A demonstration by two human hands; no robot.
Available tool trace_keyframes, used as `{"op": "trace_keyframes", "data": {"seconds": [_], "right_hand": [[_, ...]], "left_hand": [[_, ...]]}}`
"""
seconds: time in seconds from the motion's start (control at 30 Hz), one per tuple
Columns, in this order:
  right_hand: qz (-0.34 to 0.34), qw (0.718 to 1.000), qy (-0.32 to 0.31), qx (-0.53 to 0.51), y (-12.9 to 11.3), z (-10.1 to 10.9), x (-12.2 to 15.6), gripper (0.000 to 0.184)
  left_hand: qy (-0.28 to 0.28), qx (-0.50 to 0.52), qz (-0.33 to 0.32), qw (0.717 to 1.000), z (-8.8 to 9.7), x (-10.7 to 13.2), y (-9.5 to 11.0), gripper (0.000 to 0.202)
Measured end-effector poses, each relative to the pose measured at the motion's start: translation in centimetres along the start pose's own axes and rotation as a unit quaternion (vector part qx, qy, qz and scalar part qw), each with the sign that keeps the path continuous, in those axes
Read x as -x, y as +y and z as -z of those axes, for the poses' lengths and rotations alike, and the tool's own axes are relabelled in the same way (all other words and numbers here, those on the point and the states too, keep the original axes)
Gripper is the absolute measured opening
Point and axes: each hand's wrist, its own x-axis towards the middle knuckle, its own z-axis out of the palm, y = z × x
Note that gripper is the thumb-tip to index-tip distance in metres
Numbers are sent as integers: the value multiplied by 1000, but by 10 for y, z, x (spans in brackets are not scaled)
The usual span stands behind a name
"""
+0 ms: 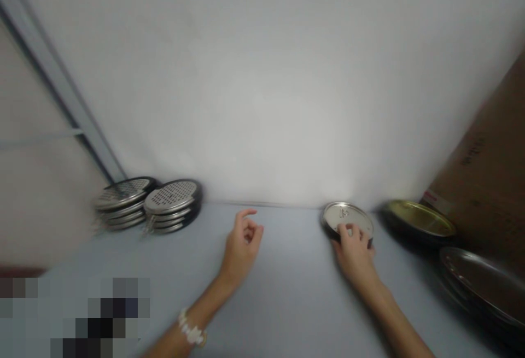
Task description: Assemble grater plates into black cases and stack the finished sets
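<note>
Over the middle of the table, my left hand (pixel 244 246) is loosely curled, with a gap between the forefinger and thumb and nothing in it. It wears a pale bracelet on the wrist. My right hand (pixel 355 251) grips the near edge of a round metal lid (pixel 348 215), fingers bent over the rim and thumb at its left side. The lid has a silvery flat top with a small dark mark and a dark side. Part of its near edge is hidden under my fingers.
Two stacks of round perforated metal plates, a left stack (pixel 123 194) and a right stack (pixel 172 197), stand at the back left. On the right are a yellowish round tray (pixel 420 217), a dark round tray (pixel 488 281) and a cardboard box (pixel 488 166). A white wall (pixel 266 84) rises behind.
</note>
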Motion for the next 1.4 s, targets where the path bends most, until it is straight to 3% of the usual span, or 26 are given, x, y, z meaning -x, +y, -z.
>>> {"op": "trace_keyframes", "data": {"seconds": [0.13,0.23,0.33,0.43,0.63,0.83,0.97,1.07,1.2,1.4], "right_hand": [[132,989,-19,-61,-17,2,12,26],[247,955,-45,-157,-32,12,25,31],[304,915,-73,-255,-43,25,35,35],[305,897,-79,-310,-47,32,39,40],[256,894,-99,-353,-51,31,42,39],[229,900,-52,-367,-60,24,48,54],[220,904,-29,-365,-60,22,47,29],[232,901,-23,-366,-59,21,45,14],[248,893,-5,-375,-58,21,45,11],[318,877,34,-359,-62,28,49,7]], "left_hand": [[-35,-24,10,999,0,-1,-8,30],[-78,-87,23,993,1,-3,-17,28],[-100,-137,38,985,2,-3,-24,30],[-123,-140,60,981,3,-2,-29,34],[-120,-134,78,981,2,-3,-34,45],[-114,-59,120,984,0,-8,-43,46],[-112,-19,141,984,-1,-10,-48,43],[-105,-31,122,986,-2,-9,-48,40],[-119,-56,85,988,-3,-5,-46,39],[-146,12,146,978,-4,-8,-48,44]]}}
